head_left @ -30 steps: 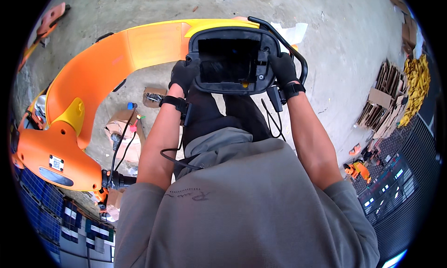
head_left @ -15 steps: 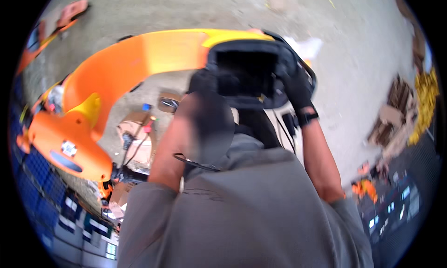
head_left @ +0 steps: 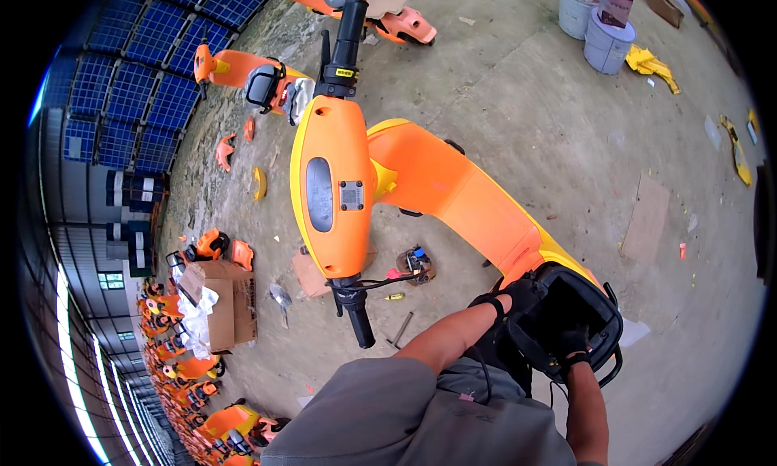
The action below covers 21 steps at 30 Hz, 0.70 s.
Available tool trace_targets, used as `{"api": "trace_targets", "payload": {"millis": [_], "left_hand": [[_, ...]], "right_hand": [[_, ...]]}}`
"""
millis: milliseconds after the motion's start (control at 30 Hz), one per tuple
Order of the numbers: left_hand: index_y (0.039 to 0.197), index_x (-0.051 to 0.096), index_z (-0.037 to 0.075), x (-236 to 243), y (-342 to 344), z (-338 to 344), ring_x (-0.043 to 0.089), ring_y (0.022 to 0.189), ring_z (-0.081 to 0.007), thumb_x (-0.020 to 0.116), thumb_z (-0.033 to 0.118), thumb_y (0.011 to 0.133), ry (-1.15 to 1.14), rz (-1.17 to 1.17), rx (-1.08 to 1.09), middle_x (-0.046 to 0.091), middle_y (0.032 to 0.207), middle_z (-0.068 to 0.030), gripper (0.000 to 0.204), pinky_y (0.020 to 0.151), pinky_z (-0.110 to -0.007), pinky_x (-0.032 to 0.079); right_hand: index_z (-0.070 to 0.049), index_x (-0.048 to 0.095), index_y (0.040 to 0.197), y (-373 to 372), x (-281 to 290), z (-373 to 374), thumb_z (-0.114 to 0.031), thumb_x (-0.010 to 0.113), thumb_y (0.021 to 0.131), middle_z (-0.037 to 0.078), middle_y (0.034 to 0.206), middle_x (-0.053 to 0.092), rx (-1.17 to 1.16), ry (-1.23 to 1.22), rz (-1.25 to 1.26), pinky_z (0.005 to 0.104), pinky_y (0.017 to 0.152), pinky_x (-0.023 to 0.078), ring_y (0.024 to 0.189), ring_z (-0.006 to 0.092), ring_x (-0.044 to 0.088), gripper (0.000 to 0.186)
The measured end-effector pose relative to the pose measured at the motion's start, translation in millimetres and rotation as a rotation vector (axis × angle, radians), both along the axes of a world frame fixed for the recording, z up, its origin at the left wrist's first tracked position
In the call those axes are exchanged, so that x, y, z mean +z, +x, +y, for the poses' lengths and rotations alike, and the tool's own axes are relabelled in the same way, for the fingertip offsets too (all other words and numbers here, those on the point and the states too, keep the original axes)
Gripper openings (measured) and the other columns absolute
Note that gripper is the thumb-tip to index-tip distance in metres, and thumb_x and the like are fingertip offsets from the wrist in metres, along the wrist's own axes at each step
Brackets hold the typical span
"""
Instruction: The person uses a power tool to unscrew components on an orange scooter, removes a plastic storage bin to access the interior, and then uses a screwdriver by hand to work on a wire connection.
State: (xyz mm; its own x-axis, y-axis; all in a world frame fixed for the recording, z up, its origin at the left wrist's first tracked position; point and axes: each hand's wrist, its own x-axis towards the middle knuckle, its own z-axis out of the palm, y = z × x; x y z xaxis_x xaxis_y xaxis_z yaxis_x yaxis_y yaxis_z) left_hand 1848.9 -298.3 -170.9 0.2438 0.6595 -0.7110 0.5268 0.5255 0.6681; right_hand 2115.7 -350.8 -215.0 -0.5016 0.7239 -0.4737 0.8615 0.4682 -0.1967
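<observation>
An orange and yellow electric scooter (head_left: 453, 183) stands before me, its handlebar cover (head_left: 332, 191) at the centre left. At its rear is an uncovered black seat compartment (head_left: 613, 328), dark inside. My left hand (head_left: 522, 294), in a black glove, rests at the compartment's near-left rim; its fingers blend into the black plastic. Lower right, my right hand (head_left: 573, 342), also black-gloved, reaches over the near edge into the compartment. Its fingers are too dark to make out, and anything it touches inside is hidden.
On the floor are a hammer (head_left: 401, 330), a screwdriver (head_left: 394, 297) and a container of small parts (head_left: 416, 265). A cardboard box (head_left: 235, 304) stands left, near rows of scooters (head_left: 194, 369). Buckets (head_left: 609, 45) stand at the back right; blue crates (head_left: 129, 61) line the far left.
My view has turned, so the scooter now runs from upper left to lower right. My right hand has moved from the compartment's right rim to its inside; my left stays beside it.
</observation>
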Motion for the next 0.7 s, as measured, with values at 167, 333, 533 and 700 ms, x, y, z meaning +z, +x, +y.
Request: {"api": "trace_targets", "payload": {"millis": [167, 333, 533, 700], "left_hand": [[0.131, 0.060, 0.006, 27.8, 0.7, 10.6, 0.054, 0.127, -0.0341, 0.066, 0.043, 0.084, -0.006, 0.084, -0.148, 0.058, 0.135, -0.0225, 0.060, 0.108, -0.041, 0.042], [0.145, 0.040, 0.000, 5.6, 7.1, -4.3, 0.050, 0.132, -0.0360, 0.076, 0.045, 0.074, -0.030, 0.157, -0.030, 0.051, 0.142, -0.0242, 0.091, 0.108, -0.043, 0.043], [0.153, 0.029, 0.004, -20.1, -3.5, -10.7, 0.038, 0.142, -0.0337, 0.084, 0.042, 0.067, -0.021, 0.138, -0.095, 0.038, 0.154, -0.0208, 0.109, 0.116, -0.040, 0.035], [0.143, 0.044, 0.001, -71.4, 7.3, -23.1, 0.047, 0.136, -0.0330, 0.082, 0.048, 0.067, 0.163, 0.067, -0.031, 0.048, 0.146, -0.0225, 0.098, 0.110, -0.041, 0.042]], "right_hand": [[-0.011, 0.065, 0.125, 19.6, -19.9, -7.5, -0.033, 0.056, 0.093, 0.017, 0.125, 0.064, 0.133, 0.123, -0.098, 0.0666, 0.101, 0.033, 0.118, 0.0404, 0.054, 0.040], [-0.008, 0.054, 0.137, -8.6, 26.8, -22.7, -0.029, 0.054, 0.096, 0.019, 0.145, 0.047, 0.029, 0.015, 0.151, 0.0493, 0.116, 0.024, 0.134, 0.0382, 0.040, 0.046], [-0.007, 0.045, 0.146, -31.3, 110.8, -10.8, -0.019, 0.053, 0.097, 0.018, 0.155, 0.037, -0.093, -0.190, 0.387, 0.0434, 0.122, 0.018, 0.142, 0.0339, 0.032, 0.051], [-0.006, 0.065, 0.121, -16.0, 137.1, -25.6, -0.013, 0.058, 0.084, 0.022, 0.113, 0.067, 0.138, 0.252, 0.217, 0.0482, 0.100, 0.044, 0.112, 0.0373, 0.061, 0.038]]}}
